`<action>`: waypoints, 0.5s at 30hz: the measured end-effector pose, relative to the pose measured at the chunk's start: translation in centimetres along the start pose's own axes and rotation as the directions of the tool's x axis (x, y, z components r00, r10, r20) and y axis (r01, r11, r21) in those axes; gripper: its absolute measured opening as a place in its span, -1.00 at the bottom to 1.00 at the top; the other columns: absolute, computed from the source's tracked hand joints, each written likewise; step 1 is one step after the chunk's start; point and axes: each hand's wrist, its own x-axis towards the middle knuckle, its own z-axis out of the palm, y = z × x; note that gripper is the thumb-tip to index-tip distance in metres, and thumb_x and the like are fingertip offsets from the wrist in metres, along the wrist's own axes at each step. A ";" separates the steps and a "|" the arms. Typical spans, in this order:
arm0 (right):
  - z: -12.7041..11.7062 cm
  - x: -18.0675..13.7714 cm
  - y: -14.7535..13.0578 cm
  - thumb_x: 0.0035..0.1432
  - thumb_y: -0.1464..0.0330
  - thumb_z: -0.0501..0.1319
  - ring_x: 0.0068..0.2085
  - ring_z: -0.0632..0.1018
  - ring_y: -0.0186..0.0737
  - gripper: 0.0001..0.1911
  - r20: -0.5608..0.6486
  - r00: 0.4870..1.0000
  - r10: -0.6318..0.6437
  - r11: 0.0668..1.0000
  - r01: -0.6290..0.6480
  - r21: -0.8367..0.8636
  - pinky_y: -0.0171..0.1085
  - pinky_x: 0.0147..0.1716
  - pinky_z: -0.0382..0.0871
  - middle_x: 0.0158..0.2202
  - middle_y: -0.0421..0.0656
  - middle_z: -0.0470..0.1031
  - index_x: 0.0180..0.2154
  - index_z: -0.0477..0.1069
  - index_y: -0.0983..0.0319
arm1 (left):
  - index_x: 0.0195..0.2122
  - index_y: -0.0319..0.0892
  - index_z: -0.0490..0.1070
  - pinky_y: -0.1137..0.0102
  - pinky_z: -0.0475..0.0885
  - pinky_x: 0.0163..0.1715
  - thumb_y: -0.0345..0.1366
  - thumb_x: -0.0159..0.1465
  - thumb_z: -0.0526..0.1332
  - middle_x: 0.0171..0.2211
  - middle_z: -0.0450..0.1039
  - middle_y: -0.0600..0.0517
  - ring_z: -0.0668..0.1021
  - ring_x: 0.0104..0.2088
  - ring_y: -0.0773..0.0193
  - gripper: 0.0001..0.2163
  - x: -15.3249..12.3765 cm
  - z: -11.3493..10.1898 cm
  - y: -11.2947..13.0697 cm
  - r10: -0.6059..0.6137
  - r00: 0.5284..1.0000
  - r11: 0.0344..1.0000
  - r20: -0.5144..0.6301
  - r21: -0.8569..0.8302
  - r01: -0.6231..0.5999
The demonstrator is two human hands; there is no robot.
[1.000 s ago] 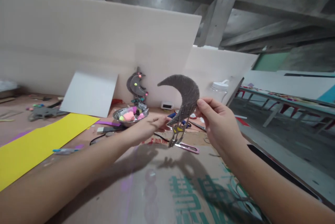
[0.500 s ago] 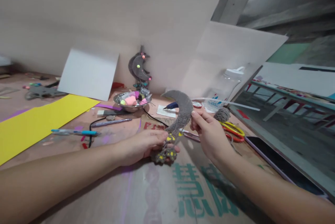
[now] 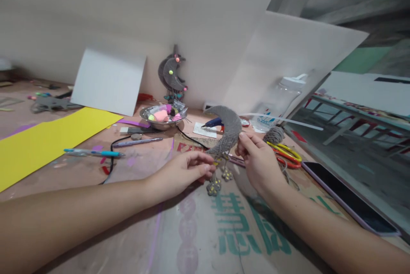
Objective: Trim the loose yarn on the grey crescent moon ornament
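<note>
A grey yarn-wrapped crescent moon [image 3: 231, 131] is held up in front of me, its curve toward the right. My right hand [image 3: 256, 152] pinches its outer edge between thumb and fingers. Below the moon dangle small grey-and-yellow flowers [image 3: 213, 187] on strings. My left hand [image 3: 194, 167] is at the lower tip, its curled fingertips on another flower, which they partly hide. Behind the moon, a blue glue gun [image 3: 212, 123] lies with its nozzle over a small white card [image 3: 200, 130].
A metal bowl [image 3: 145, 116] of colourful clay pieces stands behind my hands. At right are a yarn ball [image 3: 274, 135], scissors [image 3: 288, 152], a phone [image 3: 349, 197] and a clear bottle [image 3: 285, 94]. Yellow paper [image 3: 54, 137] and a blue pen [image 3: 92, 153] lie left. Another moon ornament [image 3: 173, 73] leans at the wall.
The flowers that rested on my left hand now hang free below the moon. My left fingers have drawn up toward the moon's lower tip. The right hand keeps its pinch.
</note>
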 end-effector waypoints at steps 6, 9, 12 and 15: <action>0.2 -0.6 -2.8 0.07 0.25 0.25 -0.52 0.24 -0.40 -0.77 0.014 0.993 -0.118 0.993 0.119 -0.017 -0.36 -0.49 0.12 -0.61 -0.31 0.18 -0.52 0.31 0.22 | -0.21 -0.20 0.31 0.41 0.38 -0.33 -0.25 0.10 0.29 -0.29 0.42 0.01 0.48 -0.31 0.30 -0.73 0.0 -0.2 0.1 0.091 0.993 0.983 -0.081 0.165 -0.076; 0.4 -1.4 -3.2 0.09 0.25 0.23 -0.50 0.26 -0.39 -0.79 0.041 0.991 -0.126 0.991 0.128 -0.042 -0.35 -0.46 0.14 -0.59 -0.30 0.20 -0.51 0.32 0.21 | -0.13 -0.20 0.36 0.37 0.38 -0.19 -0.28 0.11 0.29 -0.17 0.46 -0.05 0.49 -0.18 0.23 -0.70 -0.2 -0.2 0.3 0.085 0.996 0.988 0.027 0.126 -0.088; 0.6 -1.9 -3.1 0.10 0.25 0.22 -0.49 0.26 -0.39 -0.79 0.059 0.992 -0.115 0.990 0.119 -0.079 -0.34 -0.43 0.16 -0.57 -0.30 0.20 -0.49 0.32 0.20 | -0.19 -0.22 0.40 0.38 0.38 -0.22 -0.25 0.14 0.25 -0.22 0.50 -0.04 0.51 -0.20 0.21 -0.77 -0.3 -0.2 0.4 0.098 0.993 0.986 0.066 0.132 -0.106; 0.6 -2.1 -2.9 0.12 0.23 0.20 -0.49 0.25 -0.39 -0.78 0.071 0.992 -0.105 0.990 0.111 -0.089 -0.34 -0.42 0.15 -0.57 -0.30 0.19 -0.49 0.32 0.20 | -0.27 -0.24 0.43 0.41 0.36 -0.27 -0.24 0.15 0.23 -0.28 0.51 -0.02 0.51 -0.25 0.24 -0.81 -0.2 -0.2 0.5 0.081 0.996 0.978 0.034 0.188 -0.086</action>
